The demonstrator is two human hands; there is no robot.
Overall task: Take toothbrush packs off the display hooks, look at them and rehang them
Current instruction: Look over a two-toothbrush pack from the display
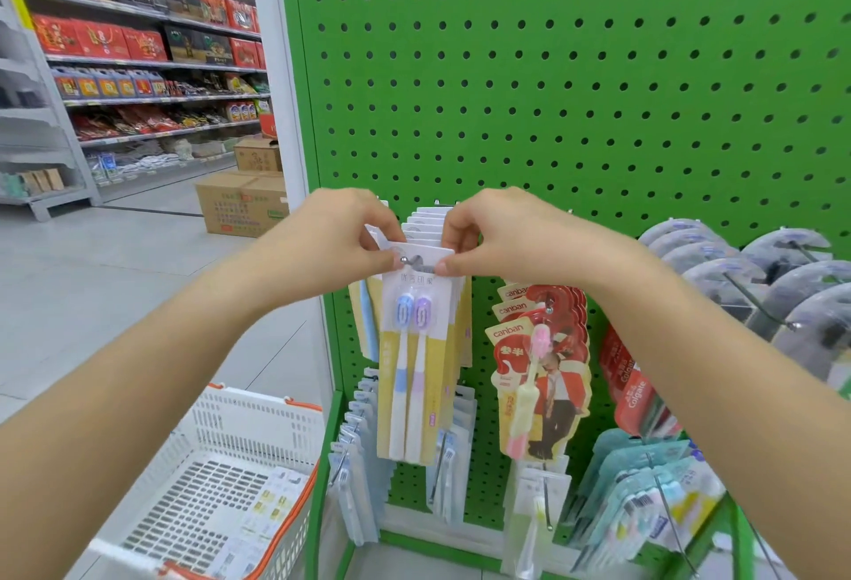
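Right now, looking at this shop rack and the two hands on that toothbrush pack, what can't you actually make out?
- Head view: the packs behind the front toothbrush pack are covered by it; only their top edges show.
- The left hand and right hand cover the pack's top corners.
- The hook shows only its tip, so whether the pack is going on or coming off is unclear.
- The small print on the papers in the basket is too small to read.

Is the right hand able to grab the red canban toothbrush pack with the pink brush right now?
Probably not at once: the right hand is busy pinching the top of the white card toothbrush pack with blue and purple brushes, as is the left hand. The red canban pack hangs uncovered just below, so letting go would free the way.
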